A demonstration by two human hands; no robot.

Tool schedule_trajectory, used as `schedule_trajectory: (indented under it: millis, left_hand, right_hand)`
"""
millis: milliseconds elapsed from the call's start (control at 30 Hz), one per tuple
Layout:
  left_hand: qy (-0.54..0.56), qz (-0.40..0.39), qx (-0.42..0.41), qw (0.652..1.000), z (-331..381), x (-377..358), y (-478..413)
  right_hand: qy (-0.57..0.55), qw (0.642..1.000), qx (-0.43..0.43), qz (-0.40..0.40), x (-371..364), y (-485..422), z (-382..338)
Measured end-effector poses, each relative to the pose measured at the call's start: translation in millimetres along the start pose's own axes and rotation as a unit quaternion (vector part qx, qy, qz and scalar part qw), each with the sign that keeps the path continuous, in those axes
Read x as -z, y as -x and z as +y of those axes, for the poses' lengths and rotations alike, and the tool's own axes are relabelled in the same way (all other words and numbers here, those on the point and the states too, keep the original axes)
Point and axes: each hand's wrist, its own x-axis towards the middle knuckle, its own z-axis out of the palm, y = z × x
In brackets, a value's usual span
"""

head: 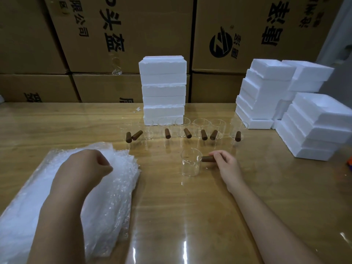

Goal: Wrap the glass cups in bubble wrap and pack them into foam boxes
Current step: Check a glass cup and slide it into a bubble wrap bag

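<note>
The glass cup [191, 164] stands upright on the bench [190, 216], mouth up, with its short brown handle [206, 159] sticking out sideways. The right hand [226, 165] has that handle in its grip: thumb and fingertips are pinched round the handle's outer end, and the rest of the hand lies low over the wood.

Behind the cup, a row of more glass cups [182, 128] runs across the bench. They are clear and hard to make out, but seven brown handles show, most of them pointing toward the person.

To the left of the cup lies a thick pile of bubble wrap [110, 202], its nearest edge close to the cup without touching it. The left hand [89, 164] sits on top of this pile with its fingers curled under. The fingertips are hidden in the wrap, so I cannot tell whether its grip has hold of a sheet or merely presses down.

Farther behind the cup, past the row, stands a tall stack of closed foam boxes [163, 88]. Behind and to the right of the cup, well apart from it, are several leaning stacks of open foam box halves [314, 130], nested one inside another.

Beyond all of this, big brown cartons [133, 35] with dark printed characters form a wall along the back of the bench.
</note>
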Motion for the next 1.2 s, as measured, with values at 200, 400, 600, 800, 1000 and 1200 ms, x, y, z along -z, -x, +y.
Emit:
schedule_trajectory:
  millis: [200, 400, 600, 800, 1000, 1200]
  left_hand:
    - [0.135, 0.036, -0.167, 0.976, 21.1, 17.9, 16.1]
    - [0.197, -0.026, -0.352, 0.915, 54.6, 32.9, 31.1]
    - [0.184, -0.082, -0.426, 0.882, 79.3, 53.2, 36.5]
    - [0.211, 0.015, -0.418, 0.883, 92.2, 53.7, 31.4]
    - [0.245, -0.019, -0.396, 0.885, 99.3, 34.2, 26.0]
    - [0.214, -0.001, -0.416, 0.884, 100.7, 24.1, 13.0]
  right_hand:
    - [0.036, 0.986, 0.129, 0.102, 1.3, 5.5, 0.2]
    - [0.045, 0.964, 0.26, 0.044, -4.8, 24.1, -53.4]
    - [0.156, 0.914, 0.298, -0.225, 15.0, 38.9, -138.8]
    - [0.064, 0.916, 0.317, -0.236, 33.2, 46.6, -172.2]
    - [0.048, 0.933, 0.322, -0.153, 33.2, 36.7, -166.8]
    - [0.001, 0.956, 0.26, -0.135, 30.4, 26.0, -160.8]
